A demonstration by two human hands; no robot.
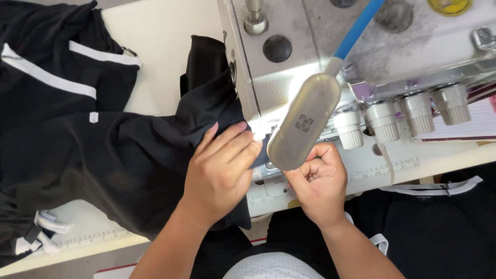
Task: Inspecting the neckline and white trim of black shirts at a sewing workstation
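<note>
Single head view, looking steeply down, close over sewing machine (361,62) and table edge (93,248).

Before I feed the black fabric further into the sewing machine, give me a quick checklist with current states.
1. Left hand flat on the black fabric: ok.
2. Right hand closed beside the needle area, pinching something: cannot tell what.
3. Needle and presser foot visible: not ok, the lamp hides them.
4. Fabric edge lined up at the foot: cannot tell.
5. Work area lit: ok.
6. Fabric bunched at the machine side: not ok, folds show.
</note>
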